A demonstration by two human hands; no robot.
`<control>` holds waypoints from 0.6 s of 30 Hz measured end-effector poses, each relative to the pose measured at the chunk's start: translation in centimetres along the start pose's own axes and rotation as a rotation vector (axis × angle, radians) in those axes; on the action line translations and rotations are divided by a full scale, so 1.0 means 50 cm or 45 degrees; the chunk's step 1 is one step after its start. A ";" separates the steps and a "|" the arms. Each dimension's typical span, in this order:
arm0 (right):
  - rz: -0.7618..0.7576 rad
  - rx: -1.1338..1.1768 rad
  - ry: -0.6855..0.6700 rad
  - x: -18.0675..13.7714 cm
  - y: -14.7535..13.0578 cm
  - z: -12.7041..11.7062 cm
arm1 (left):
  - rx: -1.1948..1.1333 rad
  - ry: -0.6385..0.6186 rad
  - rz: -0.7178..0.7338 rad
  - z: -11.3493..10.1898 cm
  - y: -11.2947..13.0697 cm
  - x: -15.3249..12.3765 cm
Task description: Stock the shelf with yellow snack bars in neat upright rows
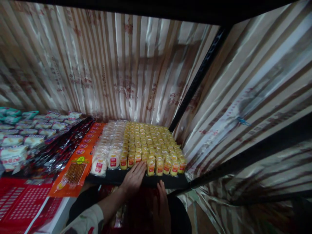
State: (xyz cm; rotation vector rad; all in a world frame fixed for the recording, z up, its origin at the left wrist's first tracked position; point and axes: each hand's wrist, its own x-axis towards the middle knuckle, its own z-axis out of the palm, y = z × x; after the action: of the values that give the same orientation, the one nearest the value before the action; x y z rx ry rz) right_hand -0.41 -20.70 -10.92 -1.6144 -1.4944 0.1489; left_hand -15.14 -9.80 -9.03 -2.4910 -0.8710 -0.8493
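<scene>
Rows of small yellow wrapped snack packs [159, 165] with red-and-yellow labels stand on a black shelf [117, 178]. My left hand [135, 175] lies at the front of these rows, fingers stretched out and touching the nearest packs. Below the shelf's front edge is my right hand [162, 203], its fingers extended upward and grasping nothing that I can see; shadow hides part of it. To the left of the yellow packs stand rows of round white wrapped snacks [99, 165] with red labels.
An orange snack bag [73, 172] and a stack of dark glossy packets [60, 144] lie further left. Beyond them are white packs [34, 139] and a red plastic basket [24, 201]. Black shelf posts [200, 78] and striped sheeting [126, 71] enclose the back and right.
</scene>
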 end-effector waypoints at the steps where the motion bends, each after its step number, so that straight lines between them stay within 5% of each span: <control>1: -0.031 -0.001 -0.005 0.001 0.001 -0.001 | 0.003 -0.024 0.009 -0.001 -0.004 0.001; 8: -0.318 0.059 -0.045 0.095 -0.049 -0.008 | -0.042 -0.134 -0.011 0.000 -0.010 0.013; 13: -0.359 0.007 -0.275 0.261 -0.110 0.023 | -0.129 -0.206 -0.103 0.002 -0.005 0.012; 18: -0.299 -0.250 -0.650 0.426 -0.162 0.111 | -0.132 -0.359 -0.180 0.009 -0.003 0.012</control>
State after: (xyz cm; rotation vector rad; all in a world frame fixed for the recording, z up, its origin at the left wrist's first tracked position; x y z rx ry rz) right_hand -4.28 -0.96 1.17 -1.6096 -2.1350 0.3070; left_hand -14.68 -9.19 -8.95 -2.7102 -1.1333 -0.6071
